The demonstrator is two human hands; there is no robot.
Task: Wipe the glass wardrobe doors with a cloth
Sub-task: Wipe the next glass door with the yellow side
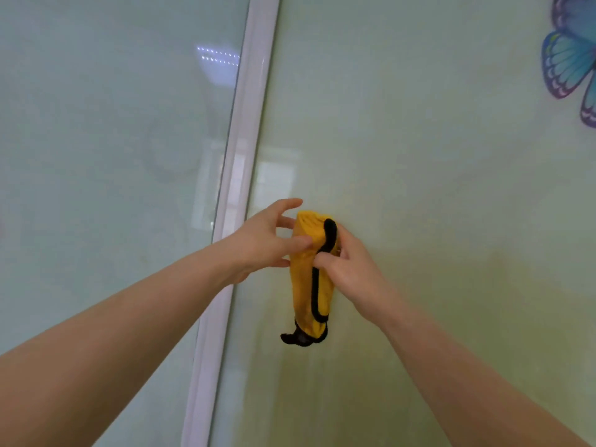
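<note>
The left glass door [96, 156] is seen at the left, w/ a white frame strip [238, 175] next to it. A yellow cloth [311, 279] w/ black trim is held up in front of the right glass door [419, 188], bunched & hanging down. It is touched by the left hand [263, 241], fingers loosely spread. It is pinched by the right hand [350, 269]. A blue butterfly picture [571, 59] is seen top right.
</note>
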